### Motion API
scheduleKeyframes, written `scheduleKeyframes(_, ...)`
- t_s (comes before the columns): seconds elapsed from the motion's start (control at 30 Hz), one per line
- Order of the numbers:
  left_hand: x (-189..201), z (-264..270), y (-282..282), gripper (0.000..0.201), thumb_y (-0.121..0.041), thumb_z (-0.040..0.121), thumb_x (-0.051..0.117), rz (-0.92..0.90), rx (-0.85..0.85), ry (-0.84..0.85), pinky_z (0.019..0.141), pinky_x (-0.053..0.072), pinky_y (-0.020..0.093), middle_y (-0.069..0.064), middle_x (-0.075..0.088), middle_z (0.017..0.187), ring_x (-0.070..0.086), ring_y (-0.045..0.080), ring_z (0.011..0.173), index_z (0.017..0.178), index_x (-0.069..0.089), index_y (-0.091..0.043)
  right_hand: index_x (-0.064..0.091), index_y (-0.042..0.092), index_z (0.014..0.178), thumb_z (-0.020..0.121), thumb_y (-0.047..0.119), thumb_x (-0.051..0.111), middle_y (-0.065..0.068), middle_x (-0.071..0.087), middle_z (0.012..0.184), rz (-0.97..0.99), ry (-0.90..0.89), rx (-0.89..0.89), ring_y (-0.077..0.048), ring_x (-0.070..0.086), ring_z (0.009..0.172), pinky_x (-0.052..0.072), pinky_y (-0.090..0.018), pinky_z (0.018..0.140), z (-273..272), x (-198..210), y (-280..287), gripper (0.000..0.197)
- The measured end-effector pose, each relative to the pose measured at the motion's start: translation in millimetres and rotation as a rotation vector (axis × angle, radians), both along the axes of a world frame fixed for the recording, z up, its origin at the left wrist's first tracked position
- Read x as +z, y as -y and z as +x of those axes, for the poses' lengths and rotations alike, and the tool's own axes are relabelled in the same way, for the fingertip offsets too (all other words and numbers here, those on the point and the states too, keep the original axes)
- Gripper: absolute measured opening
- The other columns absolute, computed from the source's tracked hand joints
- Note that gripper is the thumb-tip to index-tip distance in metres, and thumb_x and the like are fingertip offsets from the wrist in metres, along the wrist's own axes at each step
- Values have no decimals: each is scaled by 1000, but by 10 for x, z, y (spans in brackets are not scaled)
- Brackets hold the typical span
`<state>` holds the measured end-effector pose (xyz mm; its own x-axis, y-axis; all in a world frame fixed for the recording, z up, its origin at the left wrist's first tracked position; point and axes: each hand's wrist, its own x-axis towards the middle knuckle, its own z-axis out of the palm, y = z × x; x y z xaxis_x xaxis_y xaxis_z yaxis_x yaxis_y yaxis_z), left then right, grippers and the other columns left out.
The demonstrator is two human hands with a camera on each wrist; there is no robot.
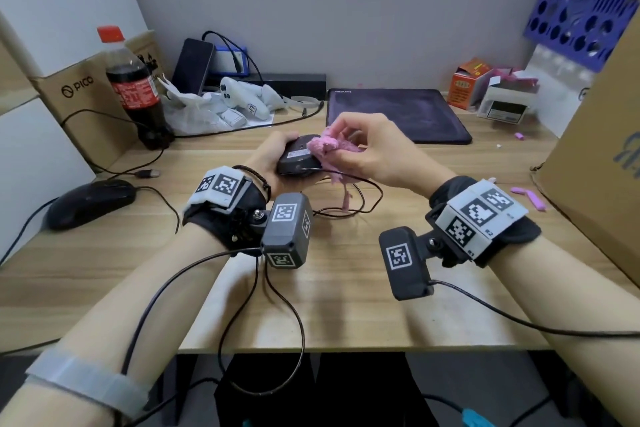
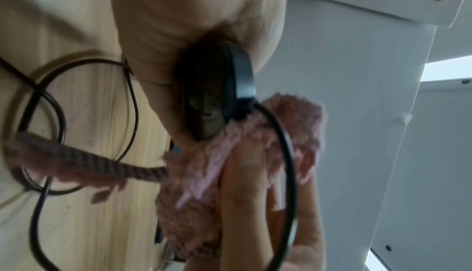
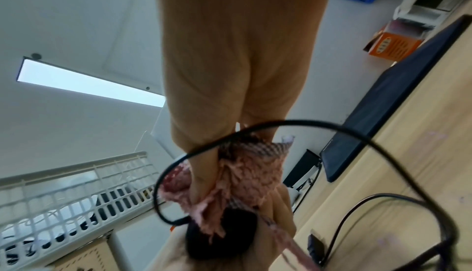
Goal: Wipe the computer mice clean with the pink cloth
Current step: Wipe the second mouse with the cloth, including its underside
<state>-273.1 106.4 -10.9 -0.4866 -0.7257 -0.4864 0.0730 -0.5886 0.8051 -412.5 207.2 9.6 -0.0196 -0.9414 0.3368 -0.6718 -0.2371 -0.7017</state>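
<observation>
L hand (image 1: pixel 273 163) grips a black wired mouse (image 1: pixel 298 156), held off the table (image 1: pixel 346 288) w/ its underside turned up; label side faces the head cam. R hand (image 1: pixel 367 149) pinches the bunched pink cloth (image 1: pixel 329 146) and presses it against the mouse's underside near the cable end. Both hands are clamped on their items and meet at the mouse, above table centre.

Step in hand, as I judge it: wiping the base of this mouse. To do it well: keep the L grip firm at the sides so the body doesn't twist; work the cloth in short strokes along the base, esp. around feet and sensor recess; re-fold the cloth for a fresh face; keep the mouse cable (image 1: pixel 363 198) and the dangling cloth tail from tangling. Then flip and do top + buttons if not done.

A second black mouse (image 1: pixel 91 201) lies on the table at far L, well apart, not being handled; prob. next.

Surface: light wood-grain table, cables looped across it. Dark mouse pad (image 1: pixel 398 114) at the back, cola bottle (image 1: pixel 133 87) and PICO carton (image 1: pixel 72 97) at L, orange box (image 1: pixel 467 83) at R, big cardboard box (image 1: pixel 606 149) at the R edge. Small pink scraps (image 1: pixel 526 196) near it. Grey partition wall behind; ceiling light panel shows in the wrist views.
</observation>
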Motion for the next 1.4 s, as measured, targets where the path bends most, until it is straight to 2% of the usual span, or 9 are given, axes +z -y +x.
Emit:
scheduleKeyframes(0.23, 71, -29, -80, 30, -34, 98, 47, 64, 10, -150, 49, 58, 33, 11, 66, 59, 64, 23, 45, 89, 54, -7, 67, 23, 98, 83, 28, 75, -8, 68, 99, 4, 124, -103, -23, 66, 92, 57, -43, 82, -124, 39, -52, 17)
scheduleKeyframes(0.4, 14, -57, -71, 37, -42, 95, 49, 60, 12, -124, 52, 57, 30, 11, 70, 77, 67, 22, 65, 108, 60, -9, 66, 20, 105, 81, 20, 76, -8, 67, 104, 4, 114, -18, -17, 64, 93, 55, -31, 81, -37, 151, -40, 26)
scheduleKeyframes(0.53, 83, -67, -143, 35, -39, 97, 44, -62, -61, -193, 65, 59, 32, 10, 71, 88, 69, 21, 73, 94, 65, -11, 65, 17, 102, 77, 14, 78, -2, 63, 91, 19, 32, 85, -8, 58, 75, 52, -20, 64, 101, 229, 32, 28)
scheduleKeyframes(0.73, 204, -96, -221, 60, -48, 102, 36, 16, -10, -289, 37, 47, 18, 6, 58, 47, 59, 14, 39, 65, 57, -6, 61, 28, 93, 73, 19, 81, 14, 57, 82, 89, -202, 152, 8, 51, 67, 38, -7, 62, 208, 219, 87, 30)
scheduleKeyframes(0.9, 195, -88, -225, 49, -48, 99, 43, 61, -108, -339, 47, 55, 25, 7, 66, 64, 67, 18, 55, 80, 64, -8, 62, 27, 86, 75, 23, 81, -6, 67, 84, 43, -137, 110, -13, 57, 70, 42, -17, 61, 206, 197, 150, 22)
scheduleKeyframes(1.0, 201, -108, -233, 37, -35, 88, 54, 17, -177, -366, 49, 54, 21, 2, 66, 63, 66, 14, 54, 67, 71, -10, 63, 28, 89, 79, 26, 78, 4, 65, 78, 47, -39, 32, -6, 59, 69, 48, -17, 63, 165, 193, 225, 18)
scheduleKeyframes(1.17, 172, -148, -231, 28, -36, 94, 49, -43, -187, -372, 58, 56, 25, 3, 69, 73, 67, 14, 61, 92, 65, -13, 63, 25, 88, 82, 28, 73, 6, 64, 75, 60, 16, -79, -12, 62, 70, 55, -27, 59, 103, 193, 328, 12)
scheduleKeyframes(1.27, 142, -155, -200, 38, -41, 98, 45, -58, -182, -369, 64, 51, 27, 2, 68, 74, 64, 14, 61, 86, 70, -15, 66, 25, 91, 85, 33, 71, 4, 66, 79, 30, 0, -138, -11, 61, 71, 54, -27, 63, 93, 219, 340, 11)
scheduleKeyframes(1.4, 171, -109, -128, 53, -50, 100, 36, 32, -79, -332, 50, 58, 33, 13, 73, 75, 71, 24, 60, 92, 63, -5, 68, 23, 92, 83, 33, 74, 2, 69, 82, 163, -80, 54, -12, 65, 71, 55, -26, 63, 118, 251, 213, 15)
